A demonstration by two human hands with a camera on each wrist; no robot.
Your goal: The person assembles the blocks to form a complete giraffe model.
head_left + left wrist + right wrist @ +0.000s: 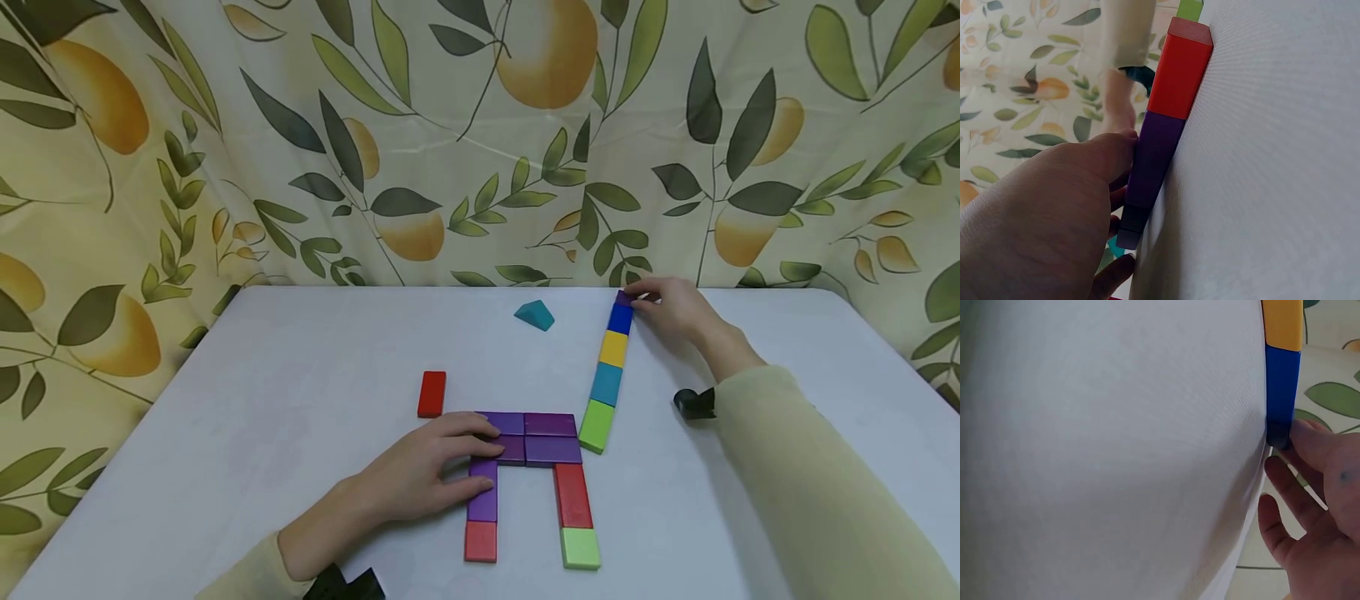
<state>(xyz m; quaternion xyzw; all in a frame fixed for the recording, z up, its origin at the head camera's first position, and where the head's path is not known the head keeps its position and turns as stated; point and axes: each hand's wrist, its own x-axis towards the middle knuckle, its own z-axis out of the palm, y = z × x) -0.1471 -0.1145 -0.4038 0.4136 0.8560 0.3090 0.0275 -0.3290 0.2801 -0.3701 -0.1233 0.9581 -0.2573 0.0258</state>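
On the white table, purple blocks (551,425) form a two-row rectangle with two legs below it. The left leg joins a purple block (483,500) to a red block (481,542); the right has a red block (573,496) above a light green block (581,548). My left hand (420,467) rests on the left purple blocks, fingers spread and partly covering them. A slanting column runs upward from a green block (597,427) through teal, yellow (613,349) and blue (620,319). At its far end my right hand (678,317) pinches a small purple block (623,297) between thumb and fingers.
A separate red block (431,394) lies left of the purple rectangle. Near the table's far edge sits a teal angular piece (536,315). A patterned curtain (405,167) hangs behind the table. Black wrist devices (694,404) are worn at both sleeves.
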